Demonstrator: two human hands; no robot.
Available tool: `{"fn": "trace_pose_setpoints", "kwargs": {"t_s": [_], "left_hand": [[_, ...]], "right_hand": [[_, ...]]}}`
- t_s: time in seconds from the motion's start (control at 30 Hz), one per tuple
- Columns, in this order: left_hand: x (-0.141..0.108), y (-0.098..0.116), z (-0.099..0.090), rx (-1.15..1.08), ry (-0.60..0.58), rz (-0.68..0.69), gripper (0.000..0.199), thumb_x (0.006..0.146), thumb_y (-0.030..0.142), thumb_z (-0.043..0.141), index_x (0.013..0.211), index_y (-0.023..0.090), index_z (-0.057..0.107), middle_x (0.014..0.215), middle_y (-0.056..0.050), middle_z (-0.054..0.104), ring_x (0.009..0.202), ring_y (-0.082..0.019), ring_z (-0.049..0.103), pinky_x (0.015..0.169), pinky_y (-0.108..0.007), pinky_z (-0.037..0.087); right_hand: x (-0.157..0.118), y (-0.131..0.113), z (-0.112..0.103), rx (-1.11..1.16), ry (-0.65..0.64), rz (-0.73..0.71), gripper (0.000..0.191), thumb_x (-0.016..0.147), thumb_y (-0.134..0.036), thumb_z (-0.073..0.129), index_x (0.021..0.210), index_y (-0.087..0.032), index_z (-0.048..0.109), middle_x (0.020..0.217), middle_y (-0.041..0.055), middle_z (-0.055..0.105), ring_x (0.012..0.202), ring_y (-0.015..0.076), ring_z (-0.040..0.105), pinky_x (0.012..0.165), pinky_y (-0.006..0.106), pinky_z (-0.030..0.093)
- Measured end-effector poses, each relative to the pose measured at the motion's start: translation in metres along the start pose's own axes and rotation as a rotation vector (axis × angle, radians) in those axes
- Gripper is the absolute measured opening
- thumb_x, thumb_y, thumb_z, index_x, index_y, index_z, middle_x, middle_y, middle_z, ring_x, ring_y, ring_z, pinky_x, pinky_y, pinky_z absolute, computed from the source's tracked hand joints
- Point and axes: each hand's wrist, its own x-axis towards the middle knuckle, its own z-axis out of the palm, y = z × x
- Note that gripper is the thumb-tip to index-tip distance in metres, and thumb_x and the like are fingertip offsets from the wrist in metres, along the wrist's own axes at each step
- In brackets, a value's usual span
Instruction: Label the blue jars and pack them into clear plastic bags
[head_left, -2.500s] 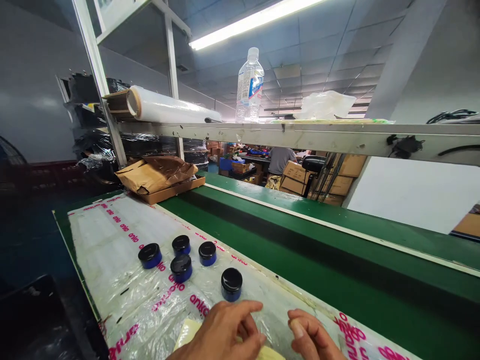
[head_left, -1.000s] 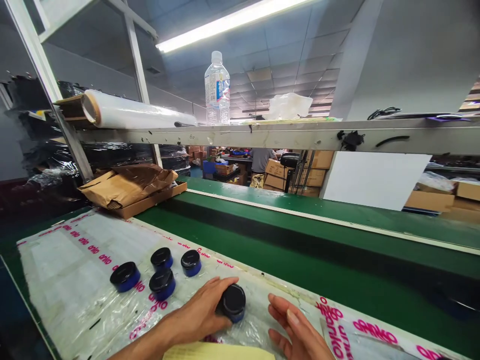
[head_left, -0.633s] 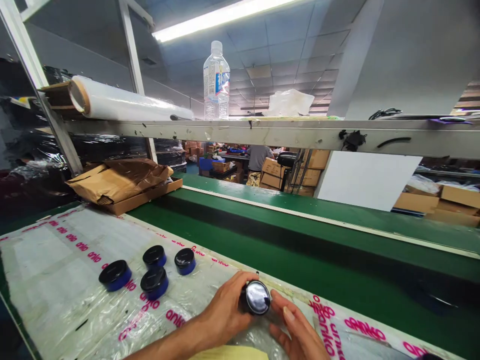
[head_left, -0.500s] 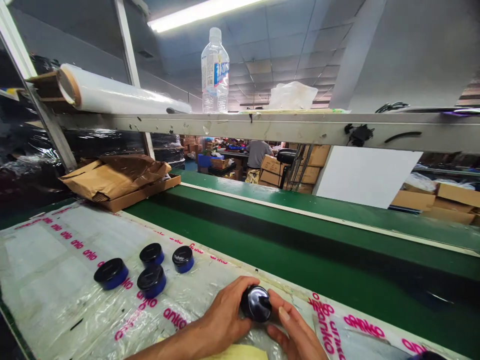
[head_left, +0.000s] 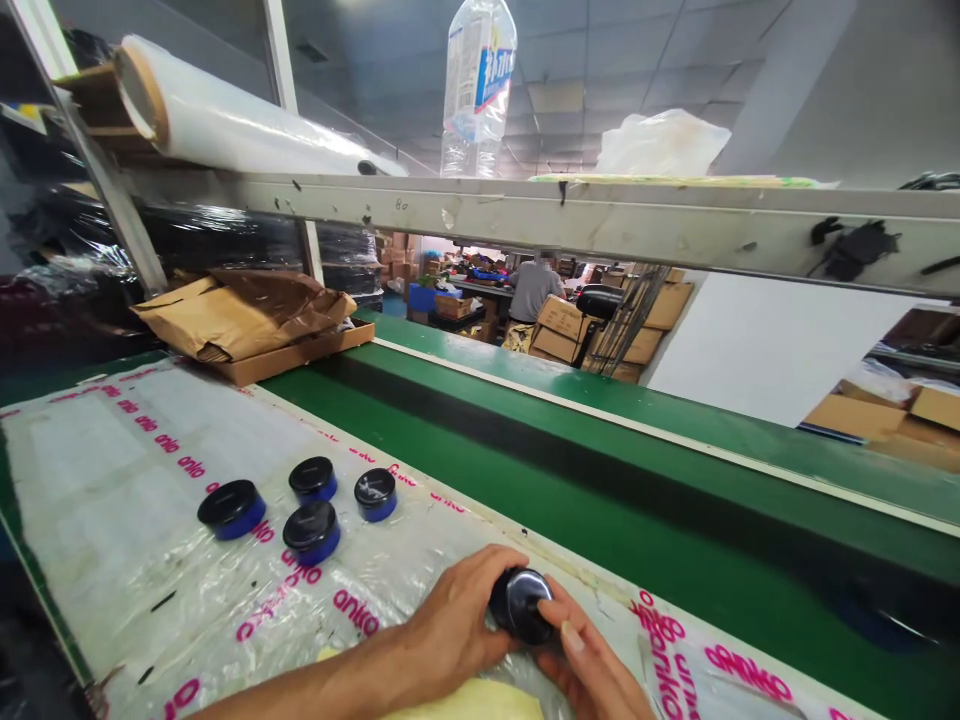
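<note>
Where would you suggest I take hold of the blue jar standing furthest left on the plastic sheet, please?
Wrap your grip round the blue body of the jar, coming down from the side away from the other blue jars: it stands upright and round, and its black lid might turn if held alone.

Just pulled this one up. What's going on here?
A person holds a round blue jar with a glossy black lid between the left hand and right hand, above a clear plastic sheet printed with pink "anko" lettering on a green conveyor belt. Four similar jars stand upright on the sheet, apart from the hands. Farther off is a person in a grey shirt.
</note>
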Motion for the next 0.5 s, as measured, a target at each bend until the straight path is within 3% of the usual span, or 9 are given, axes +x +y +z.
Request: {"fn": "trace_pose_setpoints", "kwargs": {"t_s": [0.5], "left_hand": [[0.0007,0.0039,-0.0006,0.005,-0.007,0.043,0.057,0.069,0.007,0.081,0.117,0.024,0.056,0.111,-0.002,0.065,0.101,-0.023,0.064,0.087,-0.029,0.047]], "right_hand": [[-0.0001,0.0042,-0.0029,0.035,-0.045,-0.026,0.058,0.065,-0.073,0.081,0.097,-0.025,0.082,0.15,0.0098,0.055,0.138,0.04,0.047,0.104,0.046,0.049]]}}
